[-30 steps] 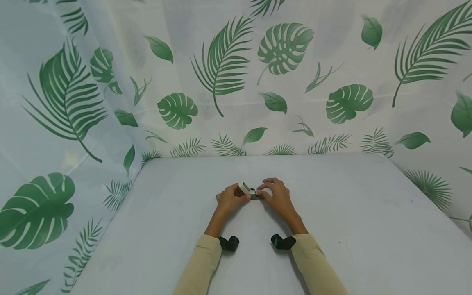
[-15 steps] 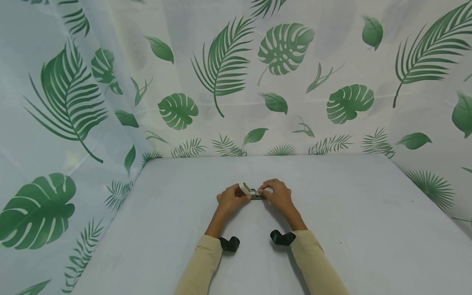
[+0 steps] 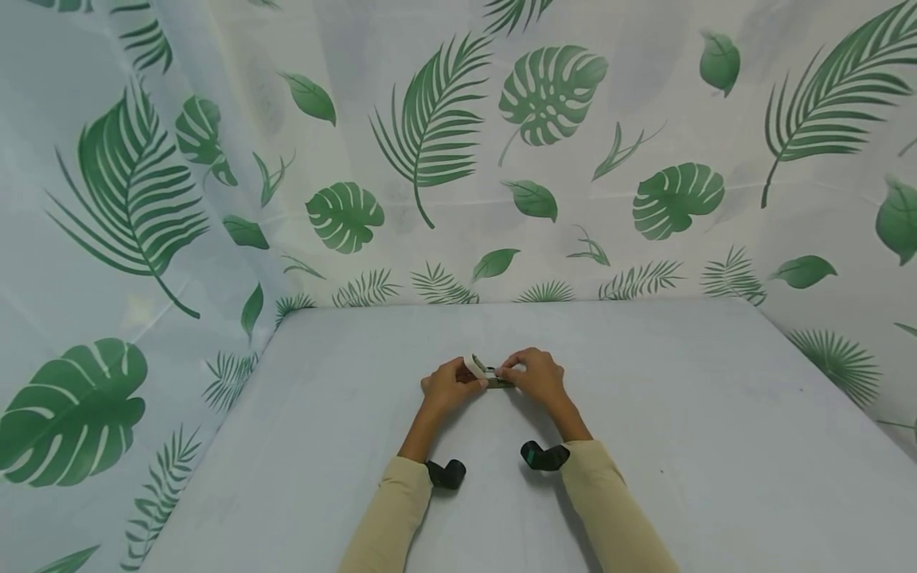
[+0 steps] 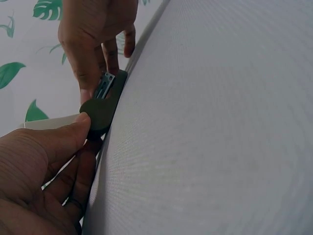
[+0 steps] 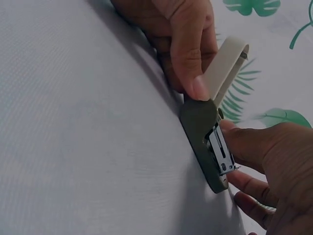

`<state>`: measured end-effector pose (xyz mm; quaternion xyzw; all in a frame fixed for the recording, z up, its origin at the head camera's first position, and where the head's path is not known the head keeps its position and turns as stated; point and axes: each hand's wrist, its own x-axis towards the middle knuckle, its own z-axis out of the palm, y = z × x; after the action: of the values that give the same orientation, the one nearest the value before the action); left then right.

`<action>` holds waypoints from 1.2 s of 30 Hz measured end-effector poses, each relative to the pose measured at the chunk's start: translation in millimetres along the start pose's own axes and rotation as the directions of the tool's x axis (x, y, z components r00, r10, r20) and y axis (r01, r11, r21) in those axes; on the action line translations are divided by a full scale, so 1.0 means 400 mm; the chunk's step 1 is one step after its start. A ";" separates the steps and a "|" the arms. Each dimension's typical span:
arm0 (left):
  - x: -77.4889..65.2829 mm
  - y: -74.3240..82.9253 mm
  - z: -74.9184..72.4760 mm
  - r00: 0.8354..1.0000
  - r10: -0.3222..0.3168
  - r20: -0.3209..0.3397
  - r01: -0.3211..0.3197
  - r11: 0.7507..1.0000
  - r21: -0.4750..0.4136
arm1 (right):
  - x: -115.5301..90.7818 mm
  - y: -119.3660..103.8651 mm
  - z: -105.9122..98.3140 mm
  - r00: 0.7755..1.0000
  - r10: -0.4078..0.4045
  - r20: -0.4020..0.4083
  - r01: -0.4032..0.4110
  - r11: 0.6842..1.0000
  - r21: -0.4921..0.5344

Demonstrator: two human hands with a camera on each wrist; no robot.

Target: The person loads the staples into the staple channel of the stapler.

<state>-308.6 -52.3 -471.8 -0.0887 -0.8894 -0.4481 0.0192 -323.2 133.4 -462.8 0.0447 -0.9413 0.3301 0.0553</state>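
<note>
Left wrist: my left hand [image 4: 30, 166] grips the stapler [image 4: 100, 115] at its hinge. Right wrist: my right hand [image 5: 288, 164] pinches at its metal rail [image 5: 221, 149], pale top [image 5: 222, 68] slanting up. Head: the stapler rests on the white table [image 3: 344, 350] before leaf-printed cloth [image 3: 559, 239]; since half a second ago, my right hand has edged leftward.

The head view, widest and farthest off, looks forward and down across the desk [image 3: 322, 438] to the leaf-print cloth [image 3: 573, 207] at 12 o'clock. Both wrist views look in close and slanted (nearly mirror images): the left wrist's has the left hand [image 4: 39, 166] entering from 8 o'clock, the right wrist's the right hand [image 5: 279, 161] from 4 o'clock. Those two share the stapler [image 5: 195, 120] and both hands.
</note>
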 end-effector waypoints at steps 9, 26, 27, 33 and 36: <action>-0.002 0.001 0.002 1.000 -0.003 -0.003 0.003 1.000 -0.005 | 0.009 -0.006 -0.014 0.996 0.053 0.072 -0.052 0.998 -0.021; 0.000 0.002 0.000 1.000 0.006 -0.004 -0.007 0.999 -0.034 | 0.004 0.009 -0.038 0.991 0.032 0.126 -0.041 0.997 0.070; -0.001 0.002 0.000 1.000 0.006 -0.003 -0.006 0.999 -0.033 | 0.004 0.010 -0.038 0.991 0.034 0.127 -0.043 0.996 0.072; -0.006 0.004 0.001 1.000 0.001 0.001 -0.001 0.999 -0.036 | -0.006 0.030 -0.028 0.995 -0.003 0.096 -0.008 0.994 0.108; -0.005 0.001 -0.001 1.000 0.000 0.003 0.000 0.999 -0.039 | -0.014 0.049 -0.023 0.996 -0.056 0.062 0.045 0.985 0.165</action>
<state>-306.7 -52.6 -471.3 -0.0896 -0.8806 -0.4651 0.0162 -319.4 154.6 -468.4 0.0839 -0.9109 0.4030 0.0284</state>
